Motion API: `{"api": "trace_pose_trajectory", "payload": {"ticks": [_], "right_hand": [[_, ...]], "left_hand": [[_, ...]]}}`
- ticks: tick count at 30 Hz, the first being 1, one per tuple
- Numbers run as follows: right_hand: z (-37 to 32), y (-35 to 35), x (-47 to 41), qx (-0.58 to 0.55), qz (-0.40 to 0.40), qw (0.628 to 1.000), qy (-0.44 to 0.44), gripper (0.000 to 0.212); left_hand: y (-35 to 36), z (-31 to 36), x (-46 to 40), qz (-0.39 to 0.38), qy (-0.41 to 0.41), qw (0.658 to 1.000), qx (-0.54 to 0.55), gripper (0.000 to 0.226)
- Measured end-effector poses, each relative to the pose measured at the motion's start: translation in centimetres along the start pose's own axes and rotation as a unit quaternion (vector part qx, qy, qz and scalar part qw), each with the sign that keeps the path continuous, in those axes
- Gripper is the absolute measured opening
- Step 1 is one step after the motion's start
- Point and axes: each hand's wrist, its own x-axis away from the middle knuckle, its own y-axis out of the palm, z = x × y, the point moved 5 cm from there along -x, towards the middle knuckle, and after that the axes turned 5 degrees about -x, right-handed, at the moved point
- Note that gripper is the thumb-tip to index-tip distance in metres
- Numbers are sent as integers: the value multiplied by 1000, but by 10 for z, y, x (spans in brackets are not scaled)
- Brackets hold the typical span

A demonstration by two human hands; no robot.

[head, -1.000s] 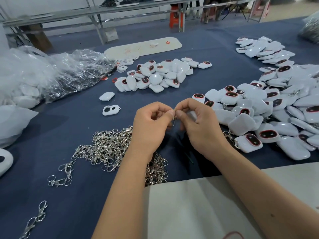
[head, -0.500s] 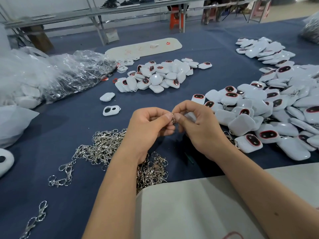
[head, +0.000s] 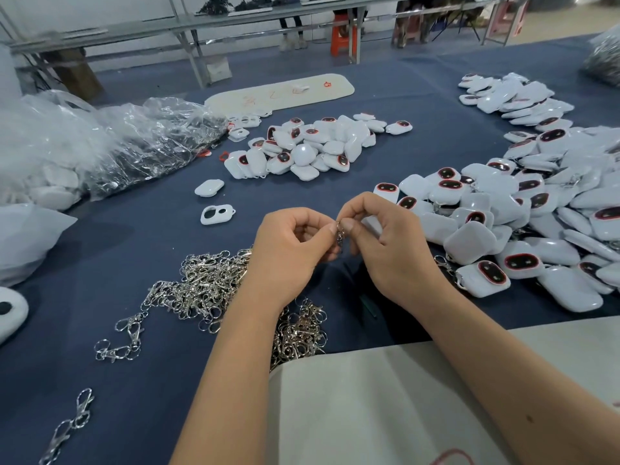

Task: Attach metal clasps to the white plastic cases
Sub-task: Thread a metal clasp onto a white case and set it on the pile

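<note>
Clasp [head: 340, 233] is pinched between fingertips of left hand [head: 291, 253] and right hand [head: 391, 245], both grips curled tight on it, above the bench [head: 141, 250]. Clasp pile [head: 208, 286] is spread under left wrist; cases [head: 523, 223] are heaped at right.

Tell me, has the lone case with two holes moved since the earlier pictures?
No. The case lies in the same spot, just nearer than the closed case and beyond the clasp pile.

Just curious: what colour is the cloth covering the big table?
Dark blue, a plain tablecloth with no pattern; the head view shows it best, between the piles.
</note>
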Motion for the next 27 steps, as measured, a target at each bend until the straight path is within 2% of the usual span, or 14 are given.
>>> {"api": "trace_pose_trajectory", "payload": {"ticks": [5, 10, 17, 20, 24, 27], "right_hand": [[1, -3, -1, -40, 21, 999, 19, 14], [6, -1, -2, -65, 10, 996, 60, 10], [9, -1, -1, -56, 10, 995, 84, 16], [11, -3, -2, -51, 48, 994, 85, 14], [14, -8, -3, -43, 101, 989, 98, 15], [17, -9, -3, -42, 101, 988, 105, 20]], "left_hand": [[2, 8, 3, 8, 38, 999, -13, 9], [-2, 11, 1, 51, 74, 993, -75, 10], [1, 11, 1, 44, 75, 992, -88, 12], [-2, 7, 1, 78, 64, 981, -166, 11], [2, 1, 3, 24, 36, 953, -301, 18], [-1, 4, 2, 26, 26, 952, -302, 14]]}}
